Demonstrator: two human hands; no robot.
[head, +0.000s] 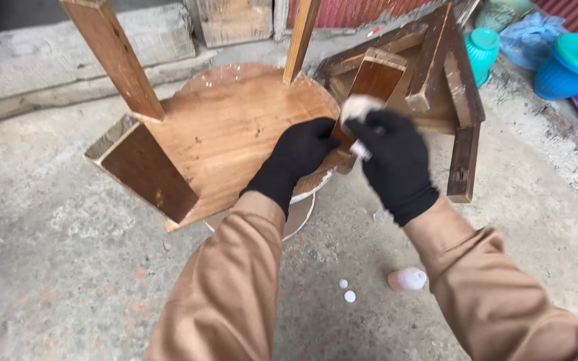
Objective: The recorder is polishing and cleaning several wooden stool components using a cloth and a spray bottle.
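An upturned wooden stool lies on the concrete floor with its legs pointing up. My left hand, in a black glove, rests on the stool's near right corner and grips a dark wooden leg piece at its base. My right hand, also black-gloved, holds a whitish wad of cloth against that leg piece. A small white object shows between the fingers of my right hand.
A second, darker wooden frame lies just right of the stool. A small pinkish bottle and two white caps lie on the floor near my right sleeve. Teal and blue plastic pots stand at the far right.
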